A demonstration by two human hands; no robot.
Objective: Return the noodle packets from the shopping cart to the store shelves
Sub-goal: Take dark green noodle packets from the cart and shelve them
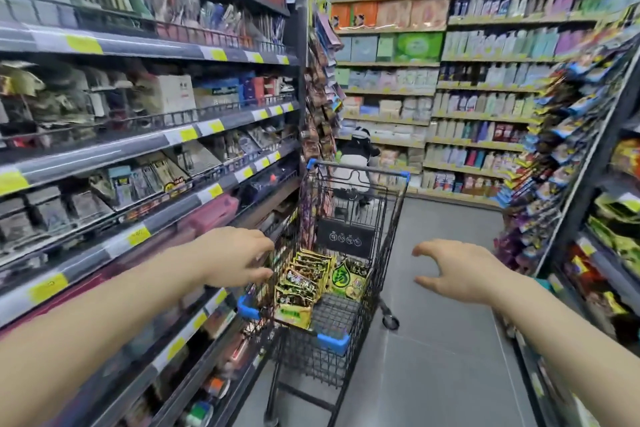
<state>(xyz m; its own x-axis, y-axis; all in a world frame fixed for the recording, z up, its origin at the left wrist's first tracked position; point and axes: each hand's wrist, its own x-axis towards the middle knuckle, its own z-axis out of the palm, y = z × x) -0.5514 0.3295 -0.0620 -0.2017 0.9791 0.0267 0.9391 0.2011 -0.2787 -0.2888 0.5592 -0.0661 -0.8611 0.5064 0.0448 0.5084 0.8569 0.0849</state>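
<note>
Bare forearms nearest, both reaching for the cart [349, 340]; left hand [235, 260] spread at its rim, right hand [460, 270] spread in air, both empty. Packets [301, 284] stacked loose inside, near left; hasty grab could topple them

A single wide-angle head view looks forward and slightly down along a store aisle, close above the black wire shopping cart [332, 253], with stocked grey metal shelves [145, 135] bending away at the left edge.
</note>
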